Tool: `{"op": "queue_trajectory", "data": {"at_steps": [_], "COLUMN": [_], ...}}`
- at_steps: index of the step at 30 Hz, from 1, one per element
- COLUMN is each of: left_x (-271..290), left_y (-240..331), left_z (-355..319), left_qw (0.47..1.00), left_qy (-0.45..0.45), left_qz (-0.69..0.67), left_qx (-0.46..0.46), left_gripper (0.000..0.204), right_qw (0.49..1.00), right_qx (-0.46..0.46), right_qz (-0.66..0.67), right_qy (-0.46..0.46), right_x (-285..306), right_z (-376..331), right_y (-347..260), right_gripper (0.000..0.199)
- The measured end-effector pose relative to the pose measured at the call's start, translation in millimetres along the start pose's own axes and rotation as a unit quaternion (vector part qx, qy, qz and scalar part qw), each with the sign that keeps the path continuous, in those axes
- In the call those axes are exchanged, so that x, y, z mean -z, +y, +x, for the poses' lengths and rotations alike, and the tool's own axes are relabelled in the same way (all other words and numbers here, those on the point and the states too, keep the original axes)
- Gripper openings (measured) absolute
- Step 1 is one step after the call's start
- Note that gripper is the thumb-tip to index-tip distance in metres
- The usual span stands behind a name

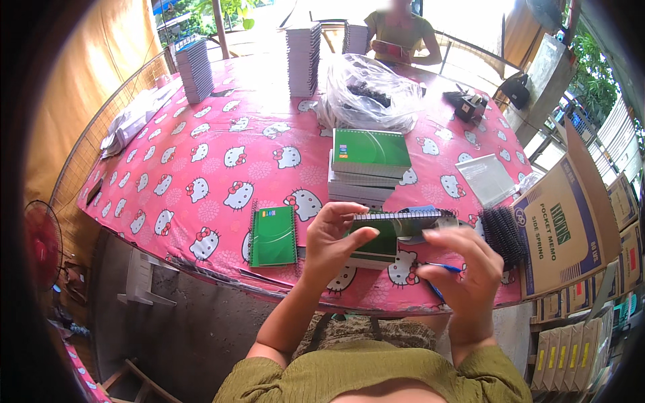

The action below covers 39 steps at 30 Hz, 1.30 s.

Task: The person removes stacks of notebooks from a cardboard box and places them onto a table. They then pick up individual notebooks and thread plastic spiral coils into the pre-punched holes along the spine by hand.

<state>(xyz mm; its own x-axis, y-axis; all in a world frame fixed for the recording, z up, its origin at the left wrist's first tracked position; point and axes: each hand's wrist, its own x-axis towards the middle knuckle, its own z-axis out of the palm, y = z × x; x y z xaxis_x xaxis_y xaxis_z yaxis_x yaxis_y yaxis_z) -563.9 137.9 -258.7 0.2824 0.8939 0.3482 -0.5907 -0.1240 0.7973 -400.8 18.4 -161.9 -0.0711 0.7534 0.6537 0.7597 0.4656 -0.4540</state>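
My left hand [339, 242] pinches the left end of a small notebook [403, 220] whose wire-bound edge is turned up toward me. By the right end of that binding is my right hand [467, 265], thumb and fingers apart and a little blurred, with nothing seen gripped. Under it, thin blue pieces [449, 267] show, perhaps tool handles; the hand partly hides them. Below the held notebook lies a green-covered notebook stack [376, 247]. A green spiral notebook [273, 235] rests flat to the left of my left hand. Beyond my hands rises a taller pile of green notebooks [371, 151].
The pink patterned table [222, 154] carries tall notebook stacks [304, 60] and a clear plastic bag [376, 94] of black coils. More black coils [500, 235] lie beside an open cardboard box [564, 221] at right. Across the table sits another person [403, 37]. A fan [41, 245] stands left.
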Motion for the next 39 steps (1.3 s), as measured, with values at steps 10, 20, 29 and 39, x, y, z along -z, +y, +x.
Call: {"op": "queue_trajectory", "data": {"at_steps": [10, 20, 29, 39], "left_x": [-13, -16, -15, 117], "left_y": [32, -8, -8, 19], "left_z": [-23, -45, -44, -46], "left_qw": [0.821, 0.9, 0.87, 0.885], "left_qy": [-0.167, -0.078, -0.086, 0.377], "left_qz": [0.425, 0.361, 0.375, 0.179], "left_qx": [-0.343, -0.23, -0.308, -0.207], "left_gripper": [0.026, 0.024, 0.023, 0.026], "right_qw": [0.923, 0.991, 0.618, 0.948], "right_qx": [-0.228, -0.125, -0.466, -0.287], "right_qz": [-0.254, 0.023, 0.617, -0.133], "right_qy": [-0.177, -0.047, -0.14, -0.02], "right_x": [-24, -22, -18, -10], "right_z": [-165, -87, -91, -142], "right_y": [92, 26, 42, 97], "right_gripper": [0.061, 0.042, 0.038, 0.039]}}
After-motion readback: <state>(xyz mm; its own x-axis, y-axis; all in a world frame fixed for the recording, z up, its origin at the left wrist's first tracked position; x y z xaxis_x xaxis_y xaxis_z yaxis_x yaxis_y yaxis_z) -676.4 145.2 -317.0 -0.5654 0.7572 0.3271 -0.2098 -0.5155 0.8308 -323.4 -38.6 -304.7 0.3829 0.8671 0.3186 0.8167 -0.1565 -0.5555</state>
